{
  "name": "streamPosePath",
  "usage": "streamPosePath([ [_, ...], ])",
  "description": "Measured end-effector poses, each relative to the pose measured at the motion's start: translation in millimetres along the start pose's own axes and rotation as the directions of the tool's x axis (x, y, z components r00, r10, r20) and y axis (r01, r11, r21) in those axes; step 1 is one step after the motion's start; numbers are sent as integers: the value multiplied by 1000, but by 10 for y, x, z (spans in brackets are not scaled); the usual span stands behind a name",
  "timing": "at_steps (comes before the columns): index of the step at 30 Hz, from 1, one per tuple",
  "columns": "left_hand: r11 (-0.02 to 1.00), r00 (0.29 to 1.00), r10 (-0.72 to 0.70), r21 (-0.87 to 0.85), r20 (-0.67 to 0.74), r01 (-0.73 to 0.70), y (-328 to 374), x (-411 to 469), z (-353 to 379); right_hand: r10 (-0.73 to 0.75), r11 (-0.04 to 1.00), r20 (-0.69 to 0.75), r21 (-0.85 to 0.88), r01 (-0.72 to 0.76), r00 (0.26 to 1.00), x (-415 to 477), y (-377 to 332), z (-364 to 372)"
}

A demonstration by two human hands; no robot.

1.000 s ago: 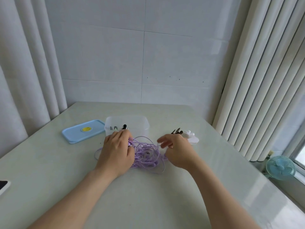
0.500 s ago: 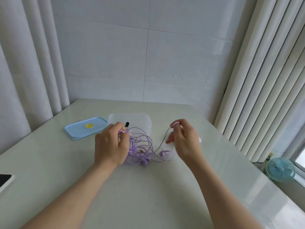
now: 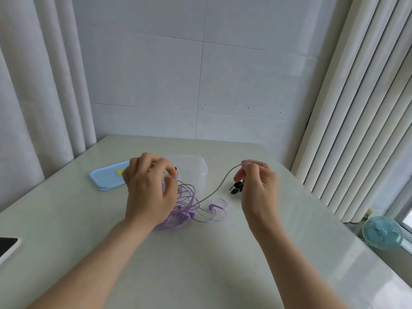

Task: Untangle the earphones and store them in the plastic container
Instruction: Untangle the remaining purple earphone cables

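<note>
A: Quick, big to small. Surface (image 3: 200, 270)?
B: Pale, glossy.
A: Hands?
B: Left hand (image 3: 149, 190) has its fingers curled and pinches cable at the top of the bundle. Right hand (image 3: 259, 188) is raised, thumb and fingertips pinching one strand, which runs down to the bundle.
A: Container?
B: Clear plastic container (image 3: 194, 172) sits toward the far edge, open. Its blue lid (image 3: 104, 179) lies flat beside it, toward the far left corner. Phone (image 3: 7, 246) is at the left edge.
A: Earphones?
B: Purple earphones (image 3: 186, 207) lie in a heap of loops on the surface, between the hands and partly under the left one. One loop with an earbud lies out to the right. None of it is in the container.
A: Smaller?
B: Black clips (image 3: 236, 188) just beside the right hand. There's something small in the container, can't tell what.
A: Progress?
B: Early, I'd judge. One strand is drawn out and the rest is knotted. Left to do: free the loops, coil the cable, drop it in the container.
</note>
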State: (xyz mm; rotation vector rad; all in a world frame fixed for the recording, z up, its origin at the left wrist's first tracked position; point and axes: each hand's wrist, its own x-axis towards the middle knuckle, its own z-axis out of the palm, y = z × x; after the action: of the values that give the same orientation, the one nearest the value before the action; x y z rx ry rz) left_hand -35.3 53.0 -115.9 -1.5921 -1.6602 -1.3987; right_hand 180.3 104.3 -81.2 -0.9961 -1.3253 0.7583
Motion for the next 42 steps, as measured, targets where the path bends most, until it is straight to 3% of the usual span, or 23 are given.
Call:
streamPosePath([
  [3,960,941,237,-207,240,-188,43,13,-98,51,997,-4,62,-51,999,12,-15,-4],
  [6,965,872,253,-175,419,-196,29,8,-111,128,986,-28,109,-124,991,22,-32,-24],
  [9,966,811,243,-58,532,-252,-12,11,-94,92,994,-106,-42,-97,990,34,-12,-52],
  [12,965,805,239,-37,544,-261,-56,19,-94,76,963,-136,-248,-108,988,64,-21,-125],
  [15,968,812,232,-49,536,-244,-94,21,-79,81,893,-41,-440,-90,996,62,-33,-144],
  [20,975,780,220,-121,586,-184,-82,55,-75,-37,759,258,-622,195,966,-28,68,-53],
  [25,969,791,122,-246,599,37,-14,83,-51,-39,692,555,-585,423,831,-110,122,32],
  [29,953,814,69,-280,577,117,49,91,-33,28,758,624,-522,390,781,-122,133,29],
  [35,919,835,-23,-316,550,234,95,132,-115,-29,908,579,-326,264,815,-123,12,-5],
  [39,887,755,-25,-334,656,319,115,169,-187,-117,889,521,-325,323,846,-102,63,21],
  [42,889,739,-3,-337,673,311,109,178,-243,-130,880,477,-348,322,869,-53,114,34],
])
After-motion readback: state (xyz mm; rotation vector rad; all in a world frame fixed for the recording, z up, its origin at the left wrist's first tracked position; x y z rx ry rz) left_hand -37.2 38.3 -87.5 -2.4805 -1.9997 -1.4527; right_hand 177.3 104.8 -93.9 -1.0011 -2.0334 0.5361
